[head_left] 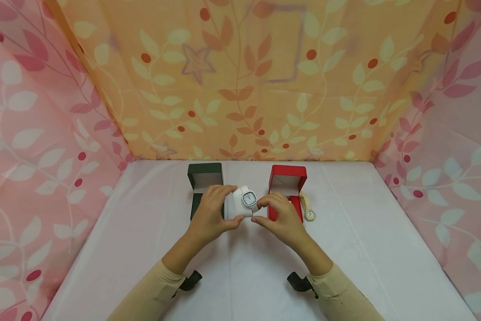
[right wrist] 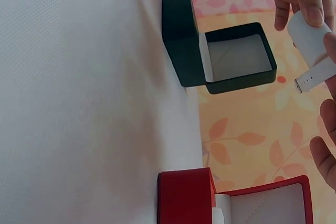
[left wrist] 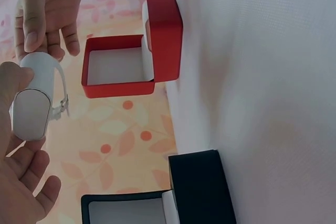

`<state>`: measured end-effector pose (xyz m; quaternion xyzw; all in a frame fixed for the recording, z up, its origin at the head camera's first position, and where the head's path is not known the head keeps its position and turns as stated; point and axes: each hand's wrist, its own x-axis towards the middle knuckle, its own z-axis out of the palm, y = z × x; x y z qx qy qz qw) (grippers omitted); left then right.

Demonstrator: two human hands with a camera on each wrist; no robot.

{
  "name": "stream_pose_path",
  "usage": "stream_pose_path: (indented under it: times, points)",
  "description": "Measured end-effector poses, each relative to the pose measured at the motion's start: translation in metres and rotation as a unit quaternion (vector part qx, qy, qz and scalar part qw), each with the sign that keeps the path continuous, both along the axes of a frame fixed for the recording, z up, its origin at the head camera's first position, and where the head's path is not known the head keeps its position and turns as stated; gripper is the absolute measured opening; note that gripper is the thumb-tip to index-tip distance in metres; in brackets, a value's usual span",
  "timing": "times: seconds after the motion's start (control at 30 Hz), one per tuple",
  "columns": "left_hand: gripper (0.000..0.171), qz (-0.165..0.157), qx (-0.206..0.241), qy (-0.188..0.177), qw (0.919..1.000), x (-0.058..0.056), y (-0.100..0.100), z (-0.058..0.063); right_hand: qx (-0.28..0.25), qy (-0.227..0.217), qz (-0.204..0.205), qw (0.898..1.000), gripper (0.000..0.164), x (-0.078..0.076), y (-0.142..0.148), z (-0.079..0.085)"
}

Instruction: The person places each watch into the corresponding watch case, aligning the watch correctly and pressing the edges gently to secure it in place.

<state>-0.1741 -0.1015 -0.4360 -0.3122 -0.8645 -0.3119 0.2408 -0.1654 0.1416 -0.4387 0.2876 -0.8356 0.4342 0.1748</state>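
Note:
In the head view my left hand [head_left: 210,211] grips a white watch cushion [head_left: 235,204] by its left end, thumb below and fingers above. A white wristwatch [head_left: 249,198] with a squarish face sits at the cushion's right end. My right hand [head_left: 282,216] pinches at the watch's strap with thumb and forefinger. Part of the strap [right wrist: 316,74], with its holes, stands away from the cushion in the right wrist view. The left wrist view shows the cushion's flat oval end [left wrist: 31,114] and the strap's buckle [left wrist: 62,107].
Behind the left hand stands an open dark green box [head_left: 205,168]; behind the right hand, an open red box [head_left: 289,171]. A pale yellow watch [head_left: 310,215] lies on the white tablecloth [head_left: 344,249] beside the red box. Patterned cloth walls [head_left: 240,120] surround the table.

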Motion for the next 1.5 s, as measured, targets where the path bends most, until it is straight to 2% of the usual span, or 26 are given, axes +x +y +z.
stream_pose_path:
  times: [0.2,0.53,0.9,1.27,1.5]
  points:
    - [0.075,0.003,0.001,-0.001,1.0000,-0.001,0.000,-0.001,-0.001,0.022,-0.009,1.000,0.032,0.000,-0.003,-0.001]
    - [0.074,0.010,0.006,0.008,0.9999,-0.004,0.001,-0.001,-0.002,0.016,-0.025,1.000,0.030,-0.001,-0.006,-0.003]
    - [0.073,0.024,0.007,0.002,0.9997,-0.004,0.003,0.001,-0.014,0.038,-0.032,0.999,0.027,-0.001,-0.010,-0.006]
    - [0.075,0.040,0.016,-0.001,0.9991,-0.004,0.007,0.001,-0.020,0.054,-0.068,0.996,0.029,0.004,-0.015,-0.006]
    - [0.079,0.029,0.014,-0.025,0.9992,-0.002,0.008,0.001,-0.020,0.063,-0.072,0.995,0.030,0.003,-0.013,-0.006]
